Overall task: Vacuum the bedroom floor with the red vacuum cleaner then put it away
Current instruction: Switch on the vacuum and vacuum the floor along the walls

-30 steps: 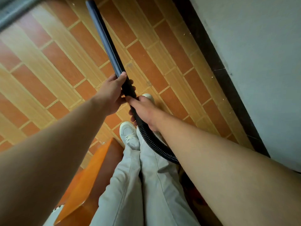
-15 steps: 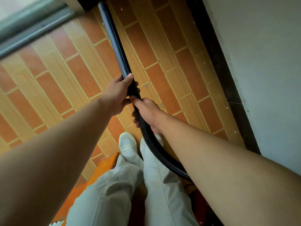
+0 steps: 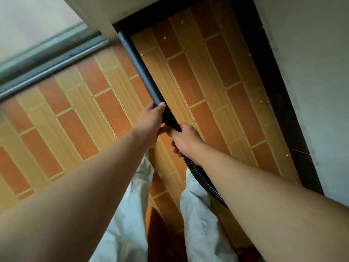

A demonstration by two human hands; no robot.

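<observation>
From above, I see my left hand [image 3: 151,122] and, just behind it, my right hand [image 3: 187,140], fingers [image 3: 175,148] curled round the black vacuum tube [image 3: 140,68], which runs straight away from me over the tiled floor [image 3: 190,82], its far end hidden behind a pale corner [image 3: 102,17]

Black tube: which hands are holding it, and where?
Both grip its near end: the left hand higher on the black tube, the right hand just below, where the ribbed hose starts.
</observation>
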